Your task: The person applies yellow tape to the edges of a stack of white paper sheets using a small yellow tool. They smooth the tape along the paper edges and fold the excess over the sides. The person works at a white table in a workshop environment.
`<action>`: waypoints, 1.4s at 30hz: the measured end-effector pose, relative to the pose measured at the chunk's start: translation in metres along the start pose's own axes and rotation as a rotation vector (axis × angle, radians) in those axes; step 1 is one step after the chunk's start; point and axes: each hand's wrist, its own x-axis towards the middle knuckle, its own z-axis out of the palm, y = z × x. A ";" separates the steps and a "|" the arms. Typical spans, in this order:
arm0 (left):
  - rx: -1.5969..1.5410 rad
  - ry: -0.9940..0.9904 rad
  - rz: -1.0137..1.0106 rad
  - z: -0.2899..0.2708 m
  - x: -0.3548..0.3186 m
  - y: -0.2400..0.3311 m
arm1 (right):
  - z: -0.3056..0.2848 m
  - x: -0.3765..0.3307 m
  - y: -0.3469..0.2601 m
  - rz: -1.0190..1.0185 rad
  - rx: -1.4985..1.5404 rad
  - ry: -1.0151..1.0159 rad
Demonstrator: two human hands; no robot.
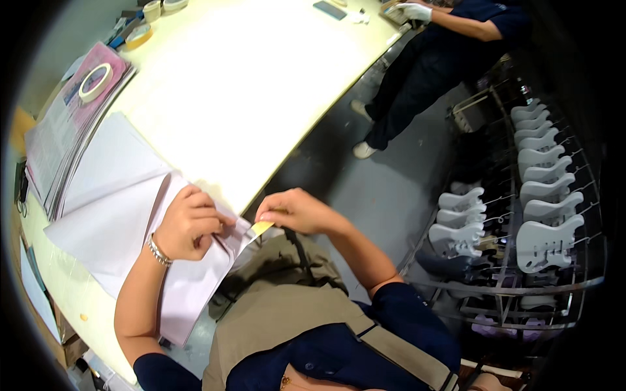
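Large white paper sheets [107, 228] lie loosely folded over the near edge of the table, one fold standing up. My left hand [192, 225], with a metal watch band at the wrist, rests over these sheets. Its fingers are curled near the paper's edge; whether they grip anything is hidden. A short yellow strip [262, 228], perhaps tape, is pinched between the thumb and fingers of my right hand [293, 210]. The strip's lower end lies at the edge of the paper, just right of my left hand.
A stack of printed sheets [72, 124] bears a masking tape roll [96, 83]; a yellow tape roll [138, 37] sits farther back. The pale table [228, 85] extends away. Racks of white guitar bodies [551, 241] stand right. A person [430, 78] in white gloves works at the far end.
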 end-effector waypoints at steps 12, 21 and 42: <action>0.022 0.011 0.008 -0.007 0.004 0.007 | 0.022 -0.004 0.000 0.047 0.169 0.059; 0.011 0.015 0.000 -0.003 -0.003 0.001 | 0.042 -0.006 0.001 0.032 0.227 0.030; -0.971 0.477 -0.237 0.007 -0.009 -0.051 | 0.218 0.008 -0.069 -0.219 0.100 -0.576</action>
